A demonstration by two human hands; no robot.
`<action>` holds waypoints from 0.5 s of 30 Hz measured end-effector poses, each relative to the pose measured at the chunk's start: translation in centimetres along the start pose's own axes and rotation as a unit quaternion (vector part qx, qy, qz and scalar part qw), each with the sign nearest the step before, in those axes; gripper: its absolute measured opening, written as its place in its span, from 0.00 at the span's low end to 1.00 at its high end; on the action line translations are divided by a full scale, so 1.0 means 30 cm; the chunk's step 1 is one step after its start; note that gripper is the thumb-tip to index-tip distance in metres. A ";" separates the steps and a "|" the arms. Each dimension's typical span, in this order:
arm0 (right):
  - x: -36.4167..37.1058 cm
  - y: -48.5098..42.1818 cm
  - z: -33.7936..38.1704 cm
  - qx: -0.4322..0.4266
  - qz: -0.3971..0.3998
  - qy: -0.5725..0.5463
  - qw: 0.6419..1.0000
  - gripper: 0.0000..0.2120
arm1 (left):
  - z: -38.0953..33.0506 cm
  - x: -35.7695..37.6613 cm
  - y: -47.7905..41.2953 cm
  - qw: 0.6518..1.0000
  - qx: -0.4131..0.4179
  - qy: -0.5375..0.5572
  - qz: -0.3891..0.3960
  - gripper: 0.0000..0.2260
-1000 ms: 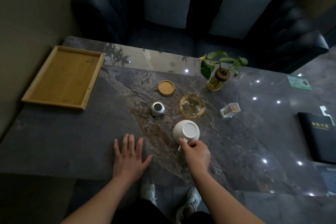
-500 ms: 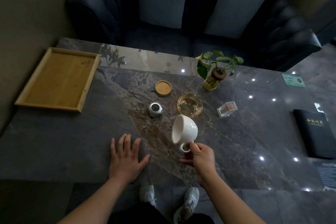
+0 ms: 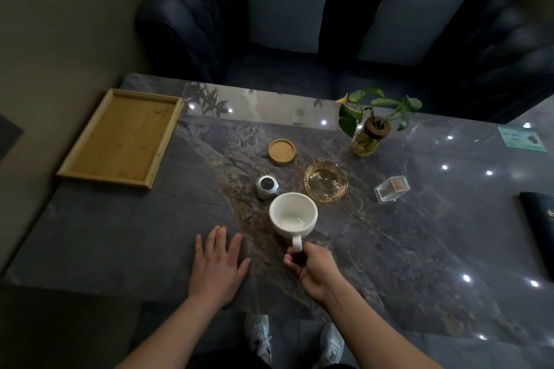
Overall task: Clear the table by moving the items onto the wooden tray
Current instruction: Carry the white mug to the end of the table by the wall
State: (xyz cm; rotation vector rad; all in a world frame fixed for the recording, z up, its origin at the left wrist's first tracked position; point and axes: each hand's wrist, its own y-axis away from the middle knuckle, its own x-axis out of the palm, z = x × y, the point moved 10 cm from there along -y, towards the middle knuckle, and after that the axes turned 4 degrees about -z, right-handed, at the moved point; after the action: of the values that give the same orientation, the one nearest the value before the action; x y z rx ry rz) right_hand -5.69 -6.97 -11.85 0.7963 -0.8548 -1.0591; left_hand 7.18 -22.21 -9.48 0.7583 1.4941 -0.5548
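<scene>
My right hand (image 3: 314, 271) grips the handle of a white cup (image 3: 293, 216), which is upright with its mouth up, near the table's front middle. My left hand (image 3: 217, 268) lies flat on the dark marble table (image 3: 120, 237), fingers spread, holding nothing. The wooden tray (image 3: 121, 138) sits bare at the table's far left corner. Behind the cup are a small silver object (image 3: 266, 186), an amber glass ashtray (image 3: 326, 182), a round wooden coaster (image 3: 281, 151) and a clear toothpick box (image 3: 391, 189).
A plant in a glass jar (image 3: 370, 132) stands at the back. A green card (image 3: 521, 138) and a black folder (image 3: 539, 219) lie at the right. A dark sofa (image 3: 329, 69) with two cushions runs behind the table.
The cup stood upside down a second ago. My right hand took its handle, tipped it and turned it mouth up. My left hand stayed flat.
</scene>
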 end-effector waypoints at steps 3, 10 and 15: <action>0.019 -0.015 0.005 -0.002 0.021 0.010 1.000 0.10 | -0.002 0.010 -0.002 1.000 -0.004 -0.014 0.025 0.27; 0.018 -0.027 0.001 -0.032 0.050 0.118 0.991 0.11 | -0.009 0.046 0.018 0.995 -0.059 -0.004 0.085 0.28; -0.001 -0.043 0.020 -0.049 0.078 0.219 0.971 0.10 | -0.039 0.029 0.028 0.986 -0.111 0.060 0.113 0.30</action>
State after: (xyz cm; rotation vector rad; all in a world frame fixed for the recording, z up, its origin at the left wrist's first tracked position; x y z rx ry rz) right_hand -6.73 -7.41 -12.72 0.8240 -0.4750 -0.7406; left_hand 7.04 -20.67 -10.18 0.7829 1.5255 -0.1702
